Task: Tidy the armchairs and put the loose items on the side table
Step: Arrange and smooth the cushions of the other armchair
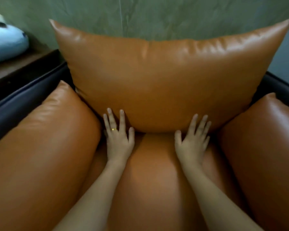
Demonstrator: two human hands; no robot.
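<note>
Two hands press flat against the lower edge of the back cushion (158, 80) of the orange armchair (40, 155). The left hand (118, 139) and the right hand (192, 140) both have fingers spread wide and grip nothing; the palms lie on the seat (155, 172) and the fingertips reach up onto the cushion's bottom edge.

The cushion lies straight ahead of the hands, leaning upright against the chair back, with its long axis running side to side across the view. The hands sit on either side of its middle, about equally near, so neither has the advantage. Its top edge sags in the centre while the corners stand up. Any push or straightening would, I judge, go forward and slightly up from where the palms are, with both hands working evenly so that the cushion does not twist.

The desk (15, 67) stands beyond the chair's left arm, nearer the left hand, and a pale blue soft item (5, 42) already lies on it. No loose items show on the seat.
</note>
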